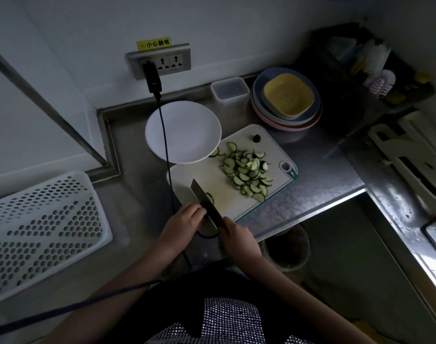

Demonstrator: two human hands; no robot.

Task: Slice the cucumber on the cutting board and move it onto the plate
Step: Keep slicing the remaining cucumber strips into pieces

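**Last stub of cucumber under the knife**

We hold the remaining cucumber stub (209,197) at the near left end of the cutting board (239,194), our left hand (187,216) curled down on it, fingertips bent just beside the blade. Our right hand (236,234) is wrapped tight around the handle of the knife (203,198), whose blade rests against the stub. The pile of cut slices (246,171) lies on the far right half of the board, with one dark end piece (256,138) apart beyond it. The white plate (183,131) sits far left, its rim overlapping the board, nothing on it yet.

The stub looks short, so we judge the blade could catch our fingertips. The cable (166,145) hanging across the plate could snag as we transfer slices.

We count one knife, one board, one white plate, one stub; the slices overlap too much to count
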